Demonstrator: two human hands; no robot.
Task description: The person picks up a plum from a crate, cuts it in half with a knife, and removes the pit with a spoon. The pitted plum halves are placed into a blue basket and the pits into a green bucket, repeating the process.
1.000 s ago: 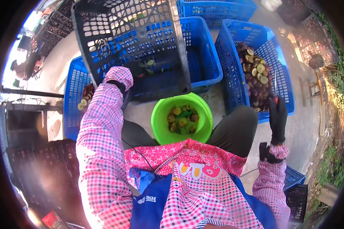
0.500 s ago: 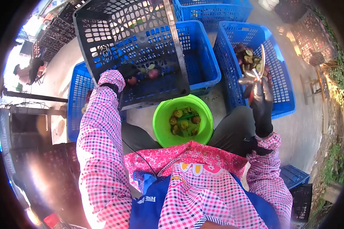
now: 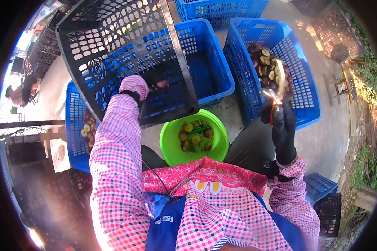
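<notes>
My left hand [image 3: 148, 81], in a dark glove, reaches into a tilted black plastic crate [image 3: 184, 71]. It is at a reddish round fruit [image 3: 162, 84] on the crate's lower side; the dark, blurred fingers do not show whether they grip it. My black-gloved right hand [image 3: 284, 129] is closed around a metal tool [image 3: 282, 79] with a long curved blade and some red at the handle. The tool points up in front of a blue crate [image 3: 313, 94] with dark red fruit and cut halves [image 3: 264, 60]. Between my knees stands a green bucket [image 3: 166, 144] with several brownish fruits [image 3: 195, 139].
A blue crate [image 3: 222, 67] stands behind the black one, and another [image 3: 230, 8] farther back. At the left, a blue crate [image 3: 74, 134] holds cut fruit. Stacked blue and black crates [image 3: 320, 188] are low on the right. Full crates [image 3: 335, 33] stand at upper right.
My left hand has moved right within the black crate, to the fruit; only one fruit shows there now, two before. My right hand has lowered slightly with the tool. The whole view has shifted a little.
</notes>
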